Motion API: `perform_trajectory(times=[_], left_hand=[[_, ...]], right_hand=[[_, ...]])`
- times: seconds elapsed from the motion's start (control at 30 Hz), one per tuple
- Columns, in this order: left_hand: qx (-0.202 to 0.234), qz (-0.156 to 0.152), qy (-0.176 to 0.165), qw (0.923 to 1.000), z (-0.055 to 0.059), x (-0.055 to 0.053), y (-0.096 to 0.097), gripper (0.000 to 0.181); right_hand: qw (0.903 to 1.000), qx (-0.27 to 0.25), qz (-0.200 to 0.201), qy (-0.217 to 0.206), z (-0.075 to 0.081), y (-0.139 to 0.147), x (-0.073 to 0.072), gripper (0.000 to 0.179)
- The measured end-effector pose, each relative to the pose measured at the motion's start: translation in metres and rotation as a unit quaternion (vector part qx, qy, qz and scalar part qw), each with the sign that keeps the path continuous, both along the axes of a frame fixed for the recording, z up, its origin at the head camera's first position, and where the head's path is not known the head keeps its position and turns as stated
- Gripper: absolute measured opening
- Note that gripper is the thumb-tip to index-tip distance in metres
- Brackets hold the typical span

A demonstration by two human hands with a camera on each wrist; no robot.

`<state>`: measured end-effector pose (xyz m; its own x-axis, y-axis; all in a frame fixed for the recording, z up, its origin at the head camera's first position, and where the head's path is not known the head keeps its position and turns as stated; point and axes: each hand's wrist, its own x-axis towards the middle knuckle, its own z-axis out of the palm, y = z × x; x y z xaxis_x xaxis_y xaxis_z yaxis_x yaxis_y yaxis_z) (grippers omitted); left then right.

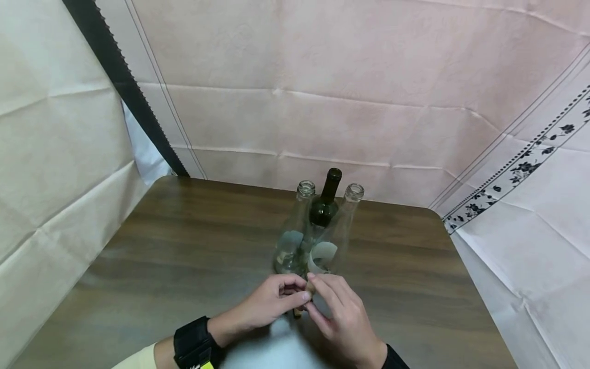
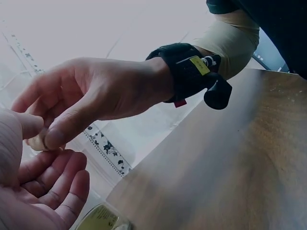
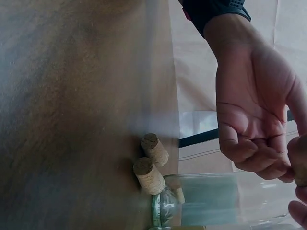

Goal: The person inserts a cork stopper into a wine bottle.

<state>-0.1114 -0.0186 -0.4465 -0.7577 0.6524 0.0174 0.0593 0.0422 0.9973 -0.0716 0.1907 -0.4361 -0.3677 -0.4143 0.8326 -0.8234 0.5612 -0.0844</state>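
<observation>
My left hand and right hand meet over the near part of the table, in front of the bottles. Between their fingertips is a small cork, pinched from both sides. Thumbs and fingers cover most of this cork in the left wrist view. Below the hands, two more corks stand on the table, one cork close beside another cork. Right by them is the base of a clear glass bottle.
Just beyond the hands stand two clear bottles, a left one and a right one, each with a pale label and uncovered mouth. Behind them rises a dark green bottle. The brown wooden table is backed by hanging pale cloth.
</observation>
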Motion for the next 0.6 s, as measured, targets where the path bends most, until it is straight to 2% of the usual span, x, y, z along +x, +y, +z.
perform_trajectory(times=[0.17, 0.43, 0.6], left_hand=[[0.014, 0.003, 0.000, 0.9999, 0.0006, 0.0027, 0.0052, 0.025], [0.004, 0.020, 0.006, 0.9998, -0.0022, 0.0027, 0.0060, 0.025], [-0.005, 0.027, 0.029, 0.9992, -0.0018, 0.0014, 0.0036, 0.023]], right_hand=[[1.0000, -0.004, 0.008, 0.002, -0.0020, 0.0002, 0.0003, 0.039], [0.9998, -0.002, 0.010, -0.017, -0.0058, 0.0012, -0.0008, 0.042], [0.9991, -0.005, 0.008, -0.041, -0.0030, 0.0033, 0.0004, 0.049]])
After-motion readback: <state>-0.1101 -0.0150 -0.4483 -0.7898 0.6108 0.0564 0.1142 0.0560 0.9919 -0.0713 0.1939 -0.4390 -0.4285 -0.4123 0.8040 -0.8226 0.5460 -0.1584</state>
